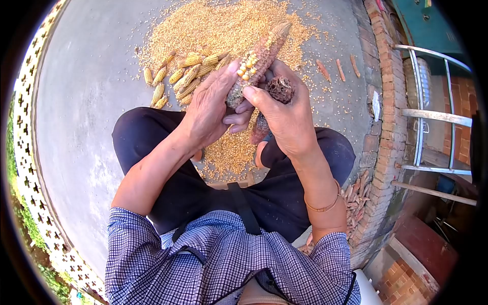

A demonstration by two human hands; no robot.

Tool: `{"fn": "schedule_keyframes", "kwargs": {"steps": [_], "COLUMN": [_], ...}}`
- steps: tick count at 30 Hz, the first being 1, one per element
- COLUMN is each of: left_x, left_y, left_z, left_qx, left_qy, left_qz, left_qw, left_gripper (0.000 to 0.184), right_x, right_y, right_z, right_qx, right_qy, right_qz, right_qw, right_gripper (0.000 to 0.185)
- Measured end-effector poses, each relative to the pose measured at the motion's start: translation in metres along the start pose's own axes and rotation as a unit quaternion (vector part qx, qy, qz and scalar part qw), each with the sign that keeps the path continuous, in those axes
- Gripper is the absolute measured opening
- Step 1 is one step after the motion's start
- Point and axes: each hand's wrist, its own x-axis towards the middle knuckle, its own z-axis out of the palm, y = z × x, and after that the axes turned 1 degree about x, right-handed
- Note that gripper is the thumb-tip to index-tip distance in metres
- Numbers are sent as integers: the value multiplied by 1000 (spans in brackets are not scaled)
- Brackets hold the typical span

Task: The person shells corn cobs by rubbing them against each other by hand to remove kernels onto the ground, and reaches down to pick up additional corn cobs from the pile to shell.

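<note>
A partly stripped corn cob [260, 58] points up and to the right between my hands, with some yellow kernels left near its middle. My left hand [216, 99] is wrapped round its lower end. The thumb of my right hand [284, 109] presses on the same cob, and a dark, bare cob [280, 90] is also held in that hand, its broken end facing up. Beneath my hands, another reddish cob [260, 129] shows in part. Loose kernels [203, 25] are spread on the ground beyond.
Several unshelled cobs [189, 79] lie in a pile at the left. Bare cobs [341, 70] lie on the right, with more heaped [357, 201] by the brick edge [389, 112]. A metal railing [437, 116] stands at the far right.
</note>
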Motion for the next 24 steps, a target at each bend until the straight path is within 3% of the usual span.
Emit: {"fn": "schedule_keyframes", "kwargs": {"steps": [4,7,13,16,22,24], "left_x": [0,4,2,5,3,3], "left_y": [-1,3,2,0,-4,-1], "left_z": [3,-3,0,2,5,0], "left_qx": [9,-35,37,179,208,177], "left_qy": [23,-44,-16,15,13,6], "left_qz": [8,8,36,89,120,96], "left_qw": [1000,998,999,980,971,979], "left_gripper": [37,38,41,45,47,48], "right_x": [-2,2,0,1,0,3], "right_y": [0,-1,-7,-6,-10,-5], "right_z": [6,3,3,4,3,-1], "right_qx": [-18,8,46,1,-61,-70], "right_qy": [33,15,5,22,20,10], "right_qz": [-43,-59,-37,-36,-34,-85], "right_qw": [998,998,998,999,997,994], "right_gripper": [28,26,24,22,21,23]}}
